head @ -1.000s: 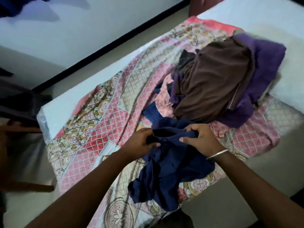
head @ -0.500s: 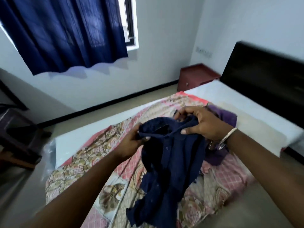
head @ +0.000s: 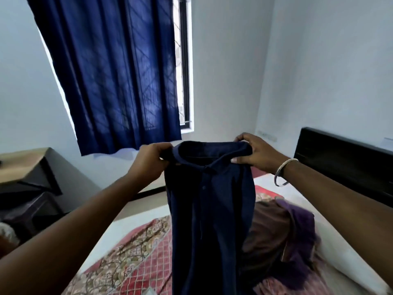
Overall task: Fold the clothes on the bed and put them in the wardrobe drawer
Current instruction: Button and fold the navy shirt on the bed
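Both hands are closed in pinching grips on the shoulders of a dark navy blue collared shirt with buttons (head: 209, 209). The left hand (head: 148, 161) has its fingers curled tight around the cloth at one end of the collar; the right hand (head: 254, 153), with a thin silver metal bangle (head: 284, 172) at the wrist, clasps the other end, its fingers folded over the top edge. The shirt hangs straight down between them, held up in the air at chest height, collar uppermost and button front facing the viewer, above the bed.

Below lies a pink and cream patterned bedsheet (head: 131, 260). Just to the right of the hanging shirt sits a loose heap of brown and purple clothes (head: 282, 231), unfolded.

Judging by this, the task is at an early stage: no folded garment is visible, this shirt is only spread for folding, the heap waits, and the wardrobe drawer is out of view.
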`<state>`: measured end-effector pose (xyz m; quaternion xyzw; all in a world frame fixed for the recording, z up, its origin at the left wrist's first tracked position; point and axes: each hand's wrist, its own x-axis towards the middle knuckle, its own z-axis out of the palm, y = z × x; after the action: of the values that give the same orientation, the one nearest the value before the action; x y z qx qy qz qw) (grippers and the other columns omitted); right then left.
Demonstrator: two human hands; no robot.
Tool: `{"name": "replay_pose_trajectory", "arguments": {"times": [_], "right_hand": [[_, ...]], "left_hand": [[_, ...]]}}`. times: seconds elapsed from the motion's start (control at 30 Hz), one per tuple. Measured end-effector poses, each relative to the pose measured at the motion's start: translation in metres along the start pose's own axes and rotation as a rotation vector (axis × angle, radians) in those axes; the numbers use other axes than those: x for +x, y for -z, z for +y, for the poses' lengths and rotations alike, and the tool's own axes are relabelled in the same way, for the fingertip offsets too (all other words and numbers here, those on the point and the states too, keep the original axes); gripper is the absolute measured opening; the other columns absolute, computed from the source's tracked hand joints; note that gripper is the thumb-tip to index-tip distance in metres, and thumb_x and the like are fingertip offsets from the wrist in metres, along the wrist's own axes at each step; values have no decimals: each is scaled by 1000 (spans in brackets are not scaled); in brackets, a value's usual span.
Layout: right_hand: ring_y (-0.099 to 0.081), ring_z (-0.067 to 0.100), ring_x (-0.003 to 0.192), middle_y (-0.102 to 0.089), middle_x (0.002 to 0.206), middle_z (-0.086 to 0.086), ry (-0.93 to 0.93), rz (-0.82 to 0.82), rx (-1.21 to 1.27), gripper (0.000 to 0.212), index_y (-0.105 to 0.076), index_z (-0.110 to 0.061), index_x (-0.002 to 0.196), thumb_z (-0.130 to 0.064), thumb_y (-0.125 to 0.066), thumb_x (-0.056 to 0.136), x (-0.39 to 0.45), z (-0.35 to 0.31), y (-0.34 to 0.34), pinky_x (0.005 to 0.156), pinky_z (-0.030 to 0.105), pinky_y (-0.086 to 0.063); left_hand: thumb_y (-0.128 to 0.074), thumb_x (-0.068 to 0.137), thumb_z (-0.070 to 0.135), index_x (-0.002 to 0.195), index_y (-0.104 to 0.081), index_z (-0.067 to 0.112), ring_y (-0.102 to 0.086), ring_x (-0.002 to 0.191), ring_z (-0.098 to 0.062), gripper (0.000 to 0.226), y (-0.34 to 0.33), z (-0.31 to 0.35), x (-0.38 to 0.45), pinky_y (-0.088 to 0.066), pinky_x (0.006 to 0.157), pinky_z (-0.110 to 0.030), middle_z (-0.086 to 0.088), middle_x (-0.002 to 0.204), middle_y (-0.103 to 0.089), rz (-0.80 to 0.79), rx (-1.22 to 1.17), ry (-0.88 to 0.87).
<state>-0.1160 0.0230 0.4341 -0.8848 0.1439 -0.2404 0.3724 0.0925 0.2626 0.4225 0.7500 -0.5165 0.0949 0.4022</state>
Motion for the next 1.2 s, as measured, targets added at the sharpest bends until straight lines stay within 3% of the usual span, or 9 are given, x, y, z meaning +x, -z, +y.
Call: {"name": "replay_pose_trajectory", "arguments": {"times": [0.1,0.2,0.37,0.53,0.63,0.8,0.9,1.07,1.2], "right_hand": [[-64,14,78,-73,90,16,48,-58,-51,14,-70,-3,93,-2,-76,80,17,-10,27,73,39,-55],[-60,12,74,-68,84,3,42,44,23,26,-70,-19,97,0,-55,89,32,-17,41,69,38,-56],[-61,17,100,-67,102,-4,126,138,145,21,-62,-26,102,-13,-53,88,49,-32,49,89,31,-48],[-63,20,92,-68,98,2,216,34,-178,24,-62,-20,100,-12,-67,78,49,-49,76,84,35,-51],[-63,22,93,-69,96,1,224,11,-139,42,-64,-26,99,9,-48,81,47,-51,84,82,34,-50],[-59,25,113,-67,116,4,245,-17,-94,59,-58,-19,123,-10,-35,69,37,-53,66,99,39,-47],[-63,22,98,-70,104,2,270,73,-228,44,-62,-18,117,-13,-46,76,31,-61,62,87,33,-48],[-66,24,90,-73,97,6,291,66,-455,40,-69,-10,113,6,-50,82,21,-53,68,81,35,-50],[-58,16,95,-67,102,1,216,255,-163,53,-61,-22,122,8,-38,85,11,-45,52,86,31,-44]], "left_hand": [[-68,81,-7,78,-74,15,-61,65,-2,23,9,18,8,-50,63,-13,6,67,-69,195,-19,30],[-71,83,0,84,-79,18,-61,64,2,20,14,38,18,-49,61,-8,10,65,-71,331,-126,119],[-74,87,23,84,-75,15,-72,80,-28,8,27,56,43,-62,74,-44,-7,82,-74,294,-421,292],[-60,96,20,81,-56,12,-51,59,-12,18,44,70,49,-44,55,-28,0,68,-56,188,-449,199],[-74,82,1,66,-55,19,-49,53,0,31,63,64,42,-41,53,-17,9,56,-55,23,-335,100],[-84,67,6,68,-66,28,-57,60,6,29,87,62,36,-41,64,-10,20,60,-62,-102,264,-41],[-70,80,0,74,-69,12,-54,64,-9,13,82,62,30,-41,67,-28,12,65,-57,-39,417,-99],[-56,99,22,80,-47,18,-44,57,-13,22,71,47,14,-35,52,-29,4,64,-50,36,-104,214],[-68,91,17,85,-59,15,-46,50,-4,11,70,53,5,-36,44,-19,10,57,-55,-117,-255,196]]}}
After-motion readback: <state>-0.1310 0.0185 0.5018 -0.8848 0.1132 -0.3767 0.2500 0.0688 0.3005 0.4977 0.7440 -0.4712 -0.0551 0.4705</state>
